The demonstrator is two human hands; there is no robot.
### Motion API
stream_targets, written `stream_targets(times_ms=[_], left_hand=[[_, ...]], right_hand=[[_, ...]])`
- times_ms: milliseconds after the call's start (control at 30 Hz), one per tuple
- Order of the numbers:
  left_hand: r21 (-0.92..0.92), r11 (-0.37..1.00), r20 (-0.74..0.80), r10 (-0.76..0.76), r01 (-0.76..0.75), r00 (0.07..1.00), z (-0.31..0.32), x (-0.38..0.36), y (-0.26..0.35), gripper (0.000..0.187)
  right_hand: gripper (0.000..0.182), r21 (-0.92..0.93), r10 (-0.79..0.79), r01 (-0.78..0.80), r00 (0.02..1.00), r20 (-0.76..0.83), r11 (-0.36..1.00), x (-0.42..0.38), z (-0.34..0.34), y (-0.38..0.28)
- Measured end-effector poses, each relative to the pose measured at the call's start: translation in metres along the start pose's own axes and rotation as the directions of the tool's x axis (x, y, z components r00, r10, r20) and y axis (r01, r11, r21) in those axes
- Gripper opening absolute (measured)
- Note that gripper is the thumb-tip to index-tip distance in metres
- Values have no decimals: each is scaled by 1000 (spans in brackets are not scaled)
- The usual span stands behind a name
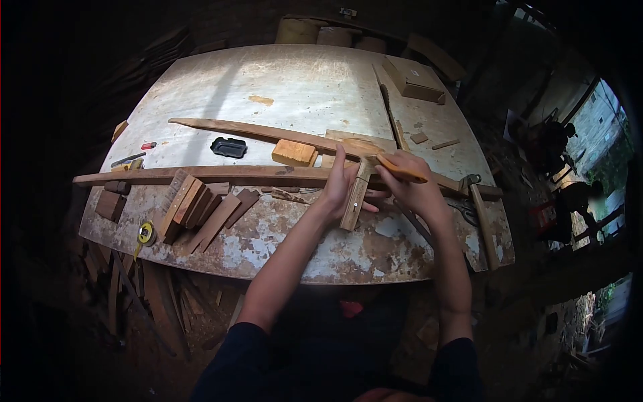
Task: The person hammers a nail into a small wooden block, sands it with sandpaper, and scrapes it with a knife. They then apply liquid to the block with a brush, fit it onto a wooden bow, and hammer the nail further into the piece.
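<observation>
Fingers of the left hand [341, 191] press a short wooden piece [354, 196] against the long strip [201, 175]; right hand [410, 186], at three o'clock, pinches a pencil [400, 168]. Loosened pressure could skew the mark.

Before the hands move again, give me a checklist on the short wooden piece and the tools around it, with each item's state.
1. Left hand steadying the short pale wooden piece: ok, fingers lie on and beside it.
2. Right hand gripping the orange-handled tool: ok, fingers wrap it.
3. Tool's working tip on the piece: cannot tell, hidden by fingers.
4. Long brown wooden strip lying flat on the worn white table: ok.
5. Wooden-handled hammer apart from the hands: ok, at the right.
6. Yellow tape measure safely on the table: not ok, at the edge.
</observation>
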State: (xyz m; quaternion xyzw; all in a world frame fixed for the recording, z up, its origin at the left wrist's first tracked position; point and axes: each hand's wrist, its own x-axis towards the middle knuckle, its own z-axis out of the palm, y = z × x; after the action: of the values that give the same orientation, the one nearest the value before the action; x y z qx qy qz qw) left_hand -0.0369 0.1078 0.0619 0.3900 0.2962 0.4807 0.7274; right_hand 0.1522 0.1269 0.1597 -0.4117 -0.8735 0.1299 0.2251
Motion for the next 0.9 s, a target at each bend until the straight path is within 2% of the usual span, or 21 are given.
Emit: stream_targets(times_ms=[67, 100, 200, 233, 333, 367, 467, 500, 567, 633, 700, 733, 767, 833, 867, 900], left_hand=[[-19, 1000, 18, 10, -10, 1000, -15, 11, -9, 123], [-29, 998, -42, 53, -54, 998, -13, 15, -8, 124], [43, 999, 14, 18, -19, 1000, -8, 6, -4, 125], [28, 1000, 13, -2, 2, 1000, -4, 4, 0, 125], [-24, 1000, -20, 11, -12, 1000, -12, 13, -7, 124], [-25, 1000, -30, 6, -7, 1000, -18, 20, -12, 123], [122, 992, -31, 41, -37, 999, 0, 3, 0, 127], [70, 998, 18, 0, -2, 1000, 0, 1, 2, 127], [38, 999, -6, 35, -35, 999, -19, 21, -18, 125], [-62, 998, -24, -17, 15, 1000, -12, 20, -10, 124], [51, 998, -13, -26, 27, 1000, 0, 3, 1, 122], [108, 994, -1, -30, 30, 1000, 4, -2, 5, 122], [81, 996, 10, -23, 23, 1000, 0, 3, 2, 122], [37, 999, 2, 0, 0, 1000, -12, 19, -8, 122], [20, 1000, 4, -11, 11, 1000, -20, 25, -18, 122], [4, 1000, 6, -21, 21, 1000, -24, 27, -23, 121]], right_hand=[[22, 31, -202, 201, 978, 59, 979, -12, 14, -4], [22, 121, -341, 328, 934, 110, 937, -19, 20, -8], [22, 158, -340, 321, 934, 111, 934, -15, 15, 3], [25, 26, -124, 123, 991, 57, 992, -9, 3, -2], [25, -38, -310, 315, 945, 104, 948, -21, 13, -10], [26, 41, -379, 380, 896, 233, 924, -26, 13, -14], [20, 129, -197, 194, 980, 11, 973, -17, 9, -2], [21, -34, -106, 105, 994, -28, 994, -8, 4, 2], [22, 11, -275, 275, 957, 94, 961, -22, 15, -2], [24, 100, -419, 407, 876, 239, 908, -29, 24, -5], [25, 148, -197, 176, 970, 142, 973, -14, 14, 7], [25, 175, -73, 56, 993, 95, 983, -5, 6, 9], [29, 148, 60, -76, 992, 110, 986, -1, -3, 3], [29, 161, -235, 203, 948, 213, 966, -15, 10, -2], [28, 185, -374, 333, 888, 268, 924, -21, 16, -2], [25, 187, -338, 294, 898, 282, 937, -24, 17, -2]])
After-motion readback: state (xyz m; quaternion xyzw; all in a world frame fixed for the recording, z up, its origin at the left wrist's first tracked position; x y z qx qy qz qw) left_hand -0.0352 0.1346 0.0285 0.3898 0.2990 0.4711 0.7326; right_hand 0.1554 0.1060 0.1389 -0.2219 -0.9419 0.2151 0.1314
